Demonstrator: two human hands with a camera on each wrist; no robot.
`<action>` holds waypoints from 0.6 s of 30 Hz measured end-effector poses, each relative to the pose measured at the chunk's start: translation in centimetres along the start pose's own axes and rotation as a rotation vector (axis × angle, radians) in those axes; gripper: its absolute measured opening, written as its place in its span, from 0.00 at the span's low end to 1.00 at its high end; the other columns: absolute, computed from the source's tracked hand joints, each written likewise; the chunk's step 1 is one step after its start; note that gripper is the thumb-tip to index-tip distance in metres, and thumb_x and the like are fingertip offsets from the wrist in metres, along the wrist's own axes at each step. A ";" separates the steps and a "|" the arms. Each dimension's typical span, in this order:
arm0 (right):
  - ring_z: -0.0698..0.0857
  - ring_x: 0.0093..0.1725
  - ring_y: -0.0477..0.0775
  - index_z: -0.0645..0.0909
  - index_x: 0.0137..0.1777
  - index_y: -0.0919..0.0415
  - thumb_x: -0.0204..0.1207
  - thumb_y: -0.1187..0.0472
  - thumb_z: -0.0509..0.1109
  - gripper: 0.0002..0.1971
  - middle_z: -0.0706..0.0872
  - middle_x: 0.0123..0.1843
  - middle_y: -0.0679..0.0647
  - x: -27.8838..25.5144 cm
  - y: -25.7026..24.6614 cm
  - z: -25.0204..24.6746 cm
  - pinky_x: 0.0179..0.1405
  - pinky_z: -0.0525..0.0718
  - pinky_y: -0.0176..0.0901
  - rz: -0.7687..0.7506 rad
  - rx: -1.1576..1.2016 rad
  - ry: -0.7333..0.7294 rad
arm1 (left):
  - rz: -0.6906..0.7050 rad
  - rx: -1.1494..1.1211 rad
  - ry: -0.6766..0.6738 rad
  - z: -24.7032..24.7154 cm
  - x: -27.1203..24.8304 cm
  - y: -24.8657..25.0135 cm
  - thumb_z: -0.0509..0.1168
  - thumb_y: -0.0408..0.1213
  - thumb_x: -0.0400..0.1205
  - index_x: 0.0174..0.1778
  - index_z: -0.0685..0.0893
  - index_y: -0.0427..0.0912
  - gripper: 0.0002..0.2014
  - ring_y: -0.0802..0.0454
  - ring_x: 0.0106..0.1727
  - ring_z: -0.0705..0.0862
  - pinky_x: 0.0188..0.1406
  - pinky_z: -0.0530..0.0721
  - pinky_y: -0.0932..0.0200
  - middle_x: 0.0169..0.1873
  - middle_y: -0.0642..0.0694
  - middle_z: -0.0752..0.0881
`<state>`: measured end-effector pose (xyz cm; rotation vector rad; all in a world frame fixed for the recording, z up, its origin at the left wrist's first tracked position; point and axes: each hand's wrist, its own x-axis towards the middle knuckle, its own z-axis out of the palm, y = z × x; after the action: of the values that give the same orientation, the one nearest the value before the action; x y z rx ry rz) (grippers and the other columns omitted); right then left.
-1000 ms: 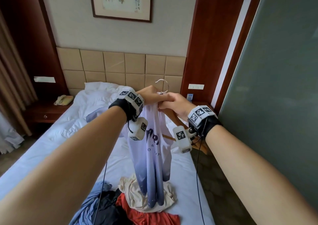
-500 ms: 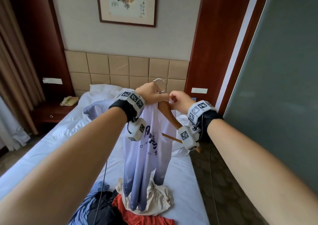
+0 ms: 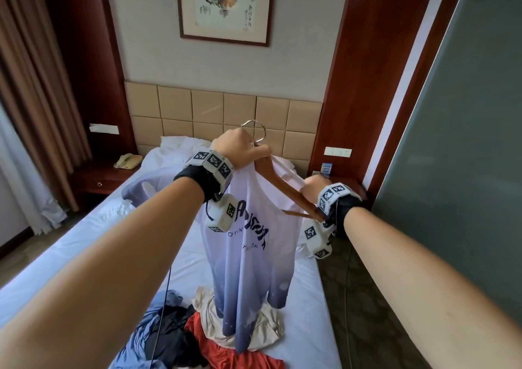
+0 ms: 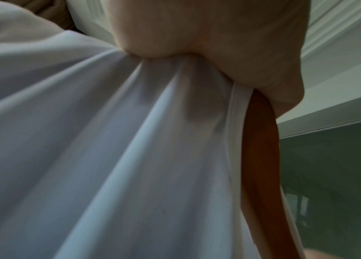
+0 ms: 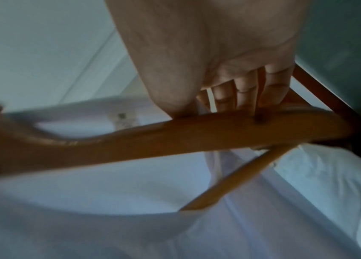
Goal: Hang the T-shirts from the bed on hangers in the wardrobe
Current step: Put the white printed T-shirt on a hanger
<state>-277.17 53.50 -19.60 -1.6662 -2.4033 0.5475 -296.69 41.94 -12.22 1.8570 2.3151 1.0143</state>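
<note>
A white-to-lavender T-shirt (image 3: 248, 258) with dark lettering hangs above the bed, half threaded on a wooden hanger (image 3: 282, 183) with a metal hook (image 3: 258, 127). My left hand (image 3: 240, 151) grips the bunched neck of the shirt together with the hanger's top, just under the hook. The left wrist view shows that hand (image 4: 219, 43) clenched on the fabric (image 4: 108, 157), with the hanger (image 4: 261, 157) beside it. My right hand (image 3: 313, 188) holds the bare right arm of the hanger near its end; its fingers (image 5: 252, 87) curl round the wood (image 5: 197, 136), with the shirt (image 5: 86, 219) below.
Several loose garments (image 3: 214, 337), blue, black, red and beige, lie piled on the white bed (image 3: 93, 236) under the shirt. A nightstand with a telephone (image 3: 128, 161) stands left; a frosted glass panel (image 3: 457, 157) and a strip of floor (image 3: 353, 298) are on the right.
My right hand has slid from beside the hook down the hanger's right arm to its end. The hanger arm now shows outside the collar and the shirt hangs wider.
</note>
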 end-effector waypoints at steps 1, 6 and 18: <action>0.87 0.48 0.63 0.82 0.46 0.59 0.82 0.47 0.59 0.17 0.89 0.52 0.61 0.6 0.8 0.2 0.50 0.84 0.49 0.041 0.049 -0.028 | -0.007 0.013 0.024 -0.2 0.0 0.0 0.66 0.61 0.68 0.20 0.69 0.45 0.24 0.47 0.27 0.75 0.28 0.70 0.60 0.20 0.49 0.72; 0.84 0.33 0.56 0.79 0.40 0.60 0.85 0.44 0.61 0.21 0.86 0.37 0.58 -0.5 2.0 -0.9 0.37 0.82 0.44 0.178 0.206 -0.108 | -0.019 0.044 0.058 -0.3 0.0 1.1 0.66 0.74 0.70 0.21 0.65 0.45 0.35 0.50 0.26 0.75 0.29 0.69 0.59 0.21 0.51 0.73; 0.89 0.51 0.65 0.86 0.53 0.61 0.79 0.46 0.68 0.18 0.90 0.50 0.60 0.2 6.7 -1.1 0.56 0.89 0.57 0.146 -0.001 0.121 | -0.061 0.107 0.182 -0.1 -0.4 2.9 0.66 0.59 0.72 0.22 0.72 0.45 0.23 0.50 0.27 0.76 0.29 0.71 0.60 0.24 0.49 0.78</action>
<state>-271.01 55.96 -21.17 -1.8297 -2.2111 0.4515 -294.08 41.75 -10.90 1.7861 2.5584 1.1174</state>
